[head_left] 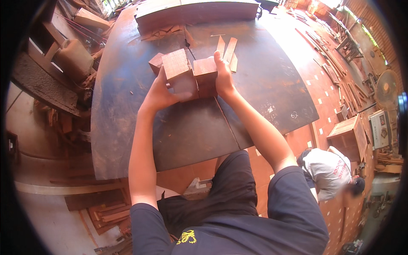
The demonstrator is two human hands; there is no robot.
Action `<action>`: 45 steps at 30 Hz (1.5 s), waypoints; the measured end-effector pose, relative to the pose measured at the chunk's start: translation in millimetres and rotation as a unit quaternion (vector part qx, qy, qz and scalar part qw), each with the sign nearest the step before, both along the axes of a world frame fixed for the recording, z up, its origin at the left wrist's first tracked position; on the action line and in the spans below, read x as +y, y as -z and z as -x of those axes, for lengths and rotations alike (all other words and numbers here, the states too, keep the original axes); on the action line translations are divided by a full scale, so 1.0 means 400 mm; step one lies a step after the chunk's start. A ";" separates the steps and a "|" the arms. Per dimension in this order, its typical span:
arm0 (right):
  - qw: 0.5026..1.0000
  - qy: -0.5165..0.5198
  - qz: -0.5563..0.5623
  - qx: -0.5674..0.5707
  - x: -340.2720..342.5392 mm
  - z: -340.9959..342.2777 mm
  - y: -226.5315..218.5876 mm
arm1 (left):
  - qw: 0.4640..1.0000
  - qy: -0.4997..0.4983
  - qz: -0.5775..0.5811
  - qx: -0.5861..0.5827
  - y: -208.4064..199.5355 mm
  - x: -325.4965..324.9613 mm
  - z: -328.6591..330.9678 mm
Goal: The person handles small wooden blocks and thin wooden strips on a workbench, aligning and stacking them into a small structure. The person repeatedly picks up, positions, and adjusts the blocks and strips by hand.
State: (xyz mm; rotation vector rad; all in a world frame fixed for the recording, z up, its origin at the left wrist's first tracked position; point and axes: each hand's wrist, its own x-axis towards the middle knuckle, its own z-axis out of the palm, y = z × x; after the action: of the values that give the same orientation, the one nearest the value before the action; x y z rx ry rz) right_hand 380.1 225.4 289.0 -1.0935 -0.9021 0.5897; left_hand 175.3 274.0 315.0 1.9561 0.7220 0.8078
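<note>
The left grip (159, 94) is spread to the width of the left block (177, 65) and has hold of it, the thumb along its near face and the fingers at its left side. The right grip (224, 77) lies against the right side of the right block (205, 70), partly open; some of its fingers are hidden, so I cannot tell how firmly it closes. The two blocks sit side by side in the upper middle of the frame, over the dark surface (191, 136), with at most a slim gap between them. As far as shows, bringing the pair together between the hands looks done, while letting go of them is not; how much remains beyond that cannot be judged. Just left of the pair, a third block (156, 62) is in neither grip. Thin wood strips (230, 50) lie near the right grip, and a long reddish beam (199, 19) crosses the top of the frame. Farther out, a plastic jug (75, 58) stands at upper left, a wooden cabinet (347, 134) and a round fan (387, 86) at right, and another person (327, 172) bends over at lower right.
</note>
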 end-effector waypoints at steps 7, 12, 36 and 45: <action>0.999 -0.008 -0.048 0.010 -0.043 0.057 -0.040 | 0.987 0.074 0.125 0.061 -0.026 0.024 0.065; 0.999 -0.044 -0.026 0.014 -0.064 0.066 -0.043 | 0.978 0.116 0.161 0.056 -0.042 0.036 0.093; 0.947 -0.147 0.057 0.281 -0.039 0.101 0.037 | 0.969 0.119 0.192 0.098 -0.053 0.064 0.199; 0.939 -0.150 0.066 0.304 -0.038 0.113 0.004 | 0.968 0.087 0.210 0.104 -0.040 0.073 0.202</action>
State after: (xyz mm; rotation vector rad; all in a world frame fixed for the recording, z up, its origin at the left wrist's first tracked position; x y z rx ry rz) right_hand 335.0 210.1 287.6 -0.8145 -0.4872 1.1793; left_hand 94.7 303.1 330.9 1.6991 0.7613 0.3125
